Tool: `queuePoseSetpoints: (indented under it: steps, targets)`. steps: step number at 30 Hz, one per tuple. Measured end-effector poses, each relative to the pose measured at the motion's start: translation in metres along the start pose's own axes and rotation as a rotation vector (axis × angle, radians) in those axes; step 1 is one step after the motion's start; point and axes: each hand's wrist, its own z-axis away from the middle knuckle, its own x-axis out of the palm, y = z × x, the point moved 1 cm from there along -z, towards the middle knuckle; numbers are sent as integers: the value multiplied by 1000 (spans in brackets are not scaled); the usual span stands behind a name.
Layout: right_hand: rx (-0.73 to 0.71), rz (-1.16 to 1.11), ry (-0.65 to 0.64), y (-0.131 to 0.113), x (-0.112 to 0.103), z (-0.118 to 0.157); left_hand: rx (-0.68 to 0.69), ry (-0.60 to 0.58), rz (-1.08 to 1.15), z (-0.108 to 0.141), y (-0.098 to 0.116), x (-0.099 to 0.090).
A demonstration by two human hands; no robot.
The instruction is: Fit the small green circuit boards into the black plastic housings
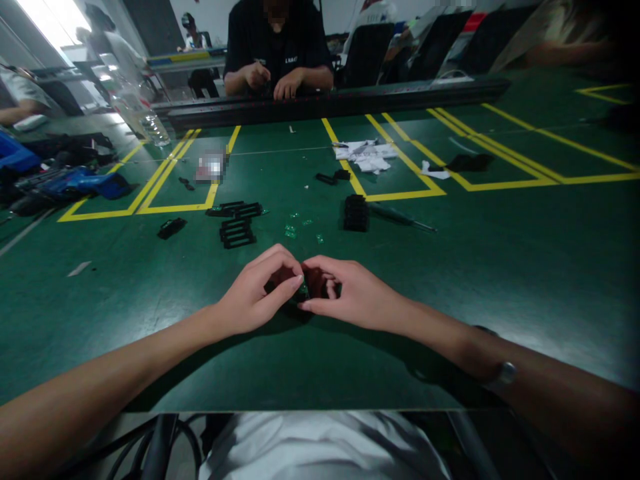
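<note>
My left hand [267, 288] and my right hand [353, 293] meet near the table's front edge, fingers closed around a small dark part with a green piece [303, 288]. The fingers cover most of it. Beyond them lie several small green pieces [291, 231], loose on the green table [400, 260]. Black rectangular frames [237, 233] rest in a group beyond my left hand, with a lone black part [171, 228] farther left. Past my right hand stands a row of black parts [355, 213], touching or very near a screwdriver [405, 218].
Crumpled white paper [367, 155] and two small black parts [327, 177] lie farther back. A plastic bottle [156, 128] and blue tools [95, 185] are at the left. Across a long black bar [320, 103] sits a person in a dark shirt [280, 47].
</note>
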Motion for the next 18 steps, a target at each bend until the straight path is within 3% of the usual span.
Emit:
queuePoseSetpoints:
  steps: [12,18]
  targets:
    - [-12,-5,3,-3,2,-1,-81,-10,23,0,-2,2]
    - [-38,39,-12,-3,1,-1,-187,-88,169,-2,-9,4]
